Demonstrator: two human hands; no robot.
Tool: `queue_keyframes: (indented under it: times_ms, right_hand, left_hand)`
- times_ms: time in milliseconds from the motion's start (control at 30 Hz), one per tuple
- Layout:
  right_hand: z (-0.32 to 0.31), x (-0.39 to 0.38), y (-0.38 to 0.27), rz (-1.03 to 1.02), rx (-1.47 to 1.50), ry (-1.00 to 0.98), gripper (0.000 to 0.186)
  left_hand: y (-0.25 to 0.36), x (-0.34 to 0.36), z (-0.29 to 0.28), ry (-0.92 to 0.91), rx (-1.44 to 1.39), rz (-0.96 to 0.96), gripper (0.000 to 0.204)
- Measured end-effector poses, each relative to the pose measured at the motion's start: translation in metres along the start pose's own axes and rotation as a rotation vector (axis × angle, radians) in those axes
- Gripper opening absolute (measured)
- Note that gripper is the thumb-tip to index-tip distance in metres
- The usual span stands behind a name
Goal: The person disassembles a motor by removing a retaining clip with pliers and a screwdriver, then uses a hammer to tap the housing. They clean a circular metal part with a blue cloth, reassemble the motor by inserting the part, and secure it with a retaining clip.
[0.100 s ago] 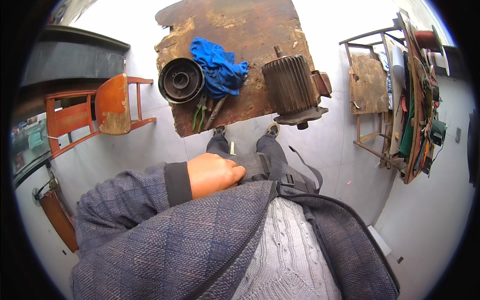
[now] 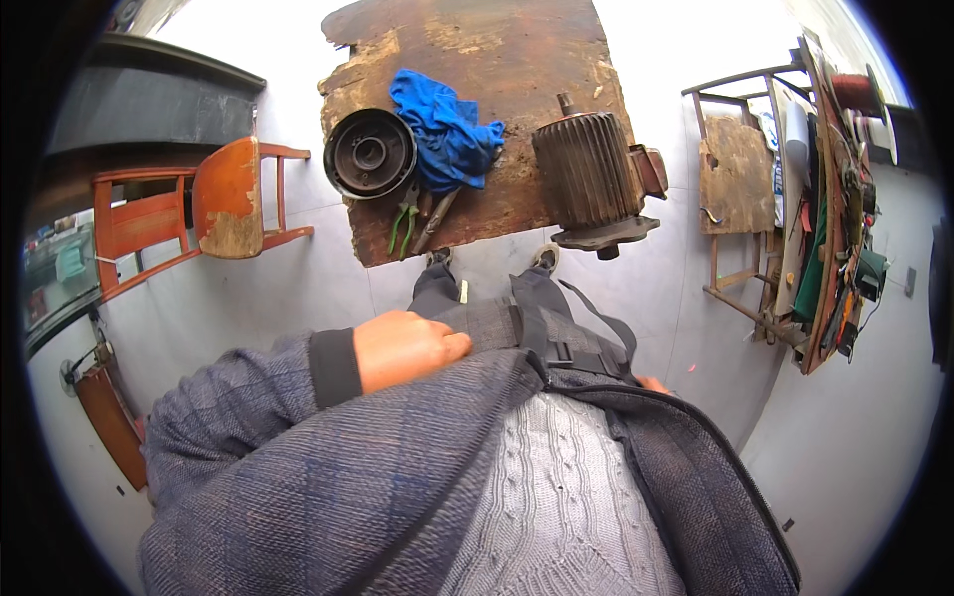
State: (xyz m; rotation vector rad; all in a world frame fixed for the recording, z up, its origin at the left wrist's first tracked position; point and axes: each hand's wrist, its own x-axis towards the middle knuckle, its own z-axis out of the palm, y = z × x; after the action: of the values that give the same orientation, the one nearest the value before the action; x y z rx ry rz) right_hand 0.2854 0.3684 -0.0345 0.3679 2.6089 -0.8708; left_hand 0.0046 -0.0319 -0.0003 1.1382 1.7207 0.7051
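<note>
My left hand is curled in front of my waist, beside a dark grey checked waist bag with straps and a black buckle. Its fingertips are hidden, so what they hold, if anything, does not show. Only a bit of my right hand peeks out past the right side of the jacket; its fingers cannot be made out. Ahead, on a worn wooden table, a ribbed electric motor lies at the right. A round dark metal motor cover lies at the left, touching a blue cloth.
Green-handled pliers and a slim metal tool lie at the table's near edge. A wooden chair stands left. To the right are a worn stool and a rack crowded with tools and a wire spool.
My left hand has shifted slightly left, away from the bag's middle. Part of my right hand has come into sight at the jacket's right side. The table things lie as before.
</note>
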Motion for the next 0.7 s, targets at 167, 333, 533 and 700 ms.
queue_keyframes:
  times_ms: [167, 333, 533, 700]
  right_hand:
    - [-0.029, 0.093, -0.084, -0.255, -0.058, -0.055, 0.022]
    - [-0.011, 0.168, -0.154, -0.658, 0.036, -0.257, 0.022]
    - [0.009, 0.209, -0.191, -0.715, 0.128, -0.714, 0.020]
    - [-0.009, 0.202, -0.140, -0.507, 0.383, -0.762, 0.029]
  left_hand:
    - [-0.024, -0.074, 0.057, 0.122, -0.257, -0.187, 0.033]
    - [-0.066, -0.127, 0.139, 0.041, -0.466, -0.368, 0.033]
    - [-0.069, -0.158, 0.181, 0.014, -0.695, -0.348, 0.030]
    - [-0.065, -0.135, 0.135, -0.036, -0.767, -0.207, 0.028]
